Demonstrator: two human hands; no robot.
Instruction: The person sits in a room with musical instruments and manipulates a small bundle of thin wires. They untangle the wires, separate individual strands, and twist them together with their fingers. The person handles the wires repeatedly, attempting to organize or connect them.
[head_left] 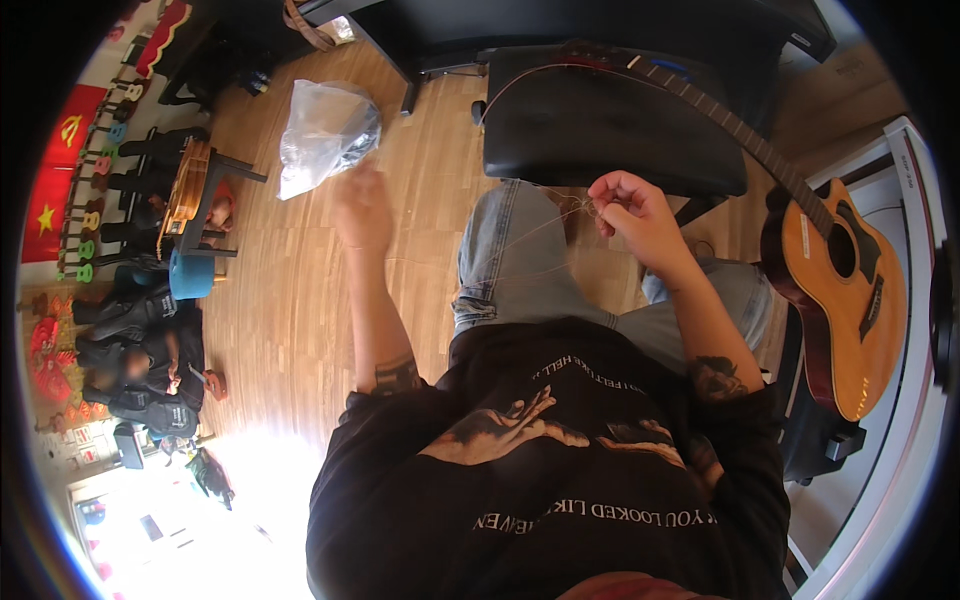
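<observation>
In the head view, a bunched thin string (586, 206) is pinched between the thumb and fingers of the right hand (640, 215), which is held just off the middle of the near edge of a black padded bench (610, 135). Fine strands of it are trailed leftward across the jeans (515, 265). The left hand (362, 205) is raised over the wooden floor (285, 290), well to the left of the bench's near left corner; it is blurred, so whether anything is gripped cannot be told. Just beyond it a clear plastic bag (325, 130) is seen on the floor, apart from the bench's left edge. On the right, an acoustic guitar (850, 310) is propped beyond the bench's right edge, its neck slanted over the far right corner. Near the far edge a blue object (668, 68) is seen beside the neck. At the left, a second guitar (187, 185) is rested against a dark chair (225, 205), near a blue stool (193, 274).
</observation>
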